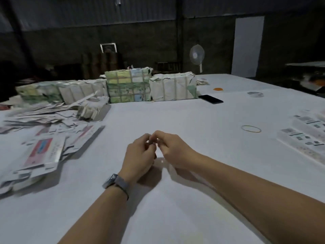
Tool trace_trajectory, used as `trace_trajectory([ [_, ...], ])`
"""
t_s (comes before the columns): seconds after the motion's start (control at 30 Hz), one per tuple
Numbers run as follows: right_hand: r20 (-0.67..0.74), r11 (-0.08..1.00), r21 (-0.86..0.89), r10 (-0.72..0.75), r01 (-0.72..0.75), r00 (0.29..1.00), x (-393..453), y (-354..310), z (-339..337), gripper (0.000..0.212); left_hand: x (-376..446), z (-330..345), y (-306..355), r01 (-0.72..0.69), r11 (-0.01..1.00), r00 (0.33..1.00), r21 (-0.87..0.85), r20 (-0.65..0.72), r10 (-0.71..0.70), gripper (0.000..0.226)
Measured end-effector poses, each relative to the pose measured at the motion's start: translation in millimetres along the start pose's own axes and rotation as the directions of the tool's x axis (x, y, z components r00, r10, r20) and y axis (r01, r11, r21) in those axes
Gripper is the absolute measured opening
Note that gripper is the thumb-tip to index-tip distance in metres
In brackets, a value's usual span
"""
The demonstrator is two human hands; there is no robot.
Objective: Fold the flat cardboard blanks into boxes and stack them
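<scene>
My left hand (140, 155), with a watch on its wrist, and my right hand (173, 149) meet just above the middle of the white table (175, 199). The fingers of both are curled and their tips touch each other. I see nothing held between them. A fanned pile of flat cardboard blanks (42, 152), white with pink and red print, lies at the left, apart from both hands. More loose blanks (52, 113) are scattered behind that pile. Rows of flat printed boxes (306, 136) lie at the right edge.
Wrapped paper bundles (128, 85) stand in a row across the back of the table. A black phone (211, 99), a tape roll (255, 94), an orange ring (218, 89) and a yellow rubber band (251, 128) lie at the right. A fan (197, 55) stands by the dark wall.
</scene>
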State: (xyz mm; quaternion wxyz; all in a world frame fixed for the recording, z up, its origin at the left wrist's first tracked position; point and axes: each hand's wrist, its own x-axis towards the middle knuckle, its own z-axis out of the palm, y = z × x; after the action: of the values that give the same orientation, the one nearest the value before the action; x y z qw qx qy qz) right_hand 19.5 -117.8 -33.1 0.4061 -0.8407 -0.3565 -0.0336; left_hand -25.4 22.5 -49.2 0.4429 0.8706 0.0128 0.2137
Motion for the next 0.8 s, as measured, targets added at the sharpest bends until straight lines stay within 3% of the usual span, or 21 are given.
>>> trace_trajectory([
  [0.07, -0.018, 0.999, 0.043, -0.002, 0.003, 1.0, -2.3, 11.9, 10.0, 0.035, 1.6, -5.8, -5.1, -0.028, 0.98, 1.0, 0.196, 0.012, 0.026, 0.017],
  [0.2, -0.037, 0.993, 0.118, -0.002, 0.007, 0.999, -0.8, 26.5, 11.6, 0.04, 14.3, -28.8, -20.0, 0.057, 0.882, 0.998, 0.469, -0.05, -0.038, 0.026],
  [0.3, -0.021, 0.985, 0.173, 0.004, 0.0, 1.0, 0.8, 29.2, 13.6, 0.03, 37.0, -58.4, -35.0, 0.123, 0.653, 0.985, 0.748, -0.17, 0.009, 0.045],
  [0.37, -0.002, 0.977, 0.213, 0.009, -0.008, 1.0, 1.3, 31.2, 14.3, 0.024, 51.0, -80.9, -48.1, 0.231, 0.494, 0.972, 0.838, -0.217, -0.086, 0.057],
  [0.47, -0.011, 0.969, 0.248, 0.015, -0.012, 1.0, 1.7, 33.4, 15.0, 0.022, 57.7, -108.6, -76.7, 0.364, 0.394, 0.908, 0.844, -0.227, -0.353, 0.062],
  [0.53, -0.007, 0.967, 0.254, 0.015, -0.013, 1.0, 1.3, 33.6, 15.4, 0.022, 57.6, -116.4, -90.2, 0.369, 0.39, 0.886, 0.843, -0.194, -0.421, 0.059],
  [0.8, 0.004, 0.947, 0.317, 0.05, -0.048, 0.999, -0.1, 32.6, 14.5, 0.021, 56.5, -108.7, -75.6, 0.124, 0.464, 0.984, 0.877, -0.048, -0.173, 0.041],
])
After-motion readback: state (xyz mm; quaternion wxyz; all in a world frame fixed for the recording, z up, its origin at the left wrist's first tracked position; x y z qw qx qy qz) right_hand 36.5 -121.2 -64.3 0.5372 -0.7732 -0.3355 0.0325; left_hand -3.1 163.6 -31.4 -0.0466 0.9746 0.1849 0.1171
